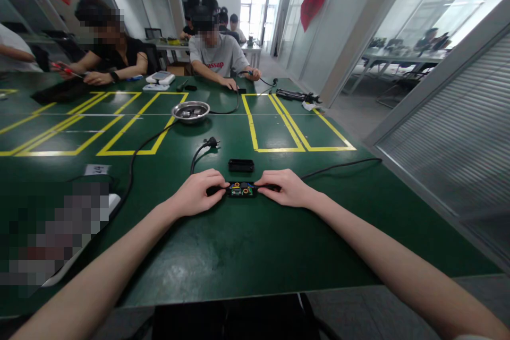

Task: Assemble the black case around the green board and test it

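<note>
An opened black adapter case (242, 189) lies on the green table between my hands, its circuit board with copper coils and blue wires facing up. At its left end, my left hand (202, 191) is closed with thumb and fingers around the black cable where it enters the case. My right hand (287, 188) pinches the cable at the right end in the same way. Just beyond the case sits a loose black cover (241, 165). The power plug (211, 142) on its curved cord rests ahead of my left hand. From my right hand the other cord (342, 166) runs rightward.
A steel bowl (190, 111) with small metal parts stands ahead, near yellow tape outlines (279, 150). A long black cable (133, 164) curves along the left, by a white-edged, blurred item (107, 210). Across the table, a person in grey (219, 56) handles a cable; another person works further left.
</note>
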Tool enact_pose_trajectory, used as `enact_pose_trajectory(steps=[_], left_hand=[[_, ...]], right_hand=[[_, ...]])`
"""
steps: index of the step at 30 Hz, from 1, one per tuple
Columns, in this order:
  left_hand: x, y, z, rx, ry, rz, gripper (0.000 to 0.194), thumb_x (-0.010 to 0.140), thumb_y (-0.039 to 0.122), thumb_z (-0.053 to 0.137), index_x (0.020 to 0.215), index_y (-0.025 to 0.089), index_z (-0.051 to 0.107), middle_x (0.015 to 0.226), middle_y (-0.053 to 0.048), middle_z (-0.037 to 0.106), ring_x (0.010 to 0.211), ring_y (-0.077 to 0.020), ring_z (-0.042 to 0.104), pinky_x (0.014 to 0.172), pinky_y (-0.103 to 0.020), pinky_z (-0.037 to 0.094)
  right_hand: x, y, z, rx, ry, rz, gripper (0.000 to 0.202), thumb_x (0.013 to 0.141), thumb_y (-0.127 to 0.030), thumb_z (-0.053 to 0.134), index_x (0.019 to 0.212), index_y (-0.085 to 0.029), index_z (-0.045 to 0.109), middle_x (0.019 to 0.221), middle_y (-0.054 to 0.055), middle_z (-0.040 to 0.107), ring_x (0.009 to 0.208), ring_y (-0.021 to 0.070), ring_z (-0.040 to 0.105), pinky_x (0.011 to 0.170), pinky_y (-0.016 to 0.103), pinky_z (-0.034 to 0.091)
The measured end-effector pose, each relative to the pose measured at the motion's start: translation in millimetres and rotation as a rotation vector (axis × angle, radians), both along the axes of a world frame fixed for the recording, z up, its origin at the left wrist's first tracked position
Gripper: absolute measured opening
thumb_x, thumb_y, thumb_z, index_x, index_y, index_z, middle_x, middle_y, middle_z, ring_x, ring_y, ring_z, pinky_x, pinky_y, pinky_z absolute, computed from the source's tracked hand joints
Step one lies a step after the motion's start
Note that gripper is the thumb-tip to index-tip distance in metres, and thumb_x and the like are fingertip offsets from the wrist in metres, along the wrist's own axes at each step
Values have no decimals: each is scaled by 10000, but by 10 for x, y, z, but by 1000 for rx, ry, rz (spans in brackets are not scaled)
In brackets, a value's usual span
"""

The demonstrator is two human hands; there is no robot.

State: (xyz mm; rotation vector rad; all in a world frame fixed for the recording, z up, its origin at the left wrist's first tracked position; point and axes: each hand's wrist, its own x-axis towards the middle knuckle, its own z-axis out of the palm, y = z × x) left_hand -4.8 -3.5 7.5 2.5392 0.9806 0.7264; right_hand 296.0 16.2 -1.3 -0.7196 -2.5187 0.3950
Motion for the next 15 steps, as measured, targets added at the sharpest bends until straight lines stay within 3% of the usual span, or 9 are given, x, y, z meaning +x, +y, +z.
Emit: enact_pose_trajectory(steps=[9,15], left_hand=[[16,-6,58,55,114,-29,133,930,200,555,948,190,686,977,-65,698,907,-194,676,796,-293,553],[44,19,22,176,180,8,157,959,200,529,965,196,685,952,-63,695,875,-198,662,756,-295,535]], right_hand=[[-19,-1,42,126,-136,35,230,1041,-291,524,926,-199,701,928,76,704,820,194,655,692,292,480],[-32,19,46,172,-160,-29,253,1048,-283,505,932,-216,719,911,76,703,810,201,640,666,300,456]])
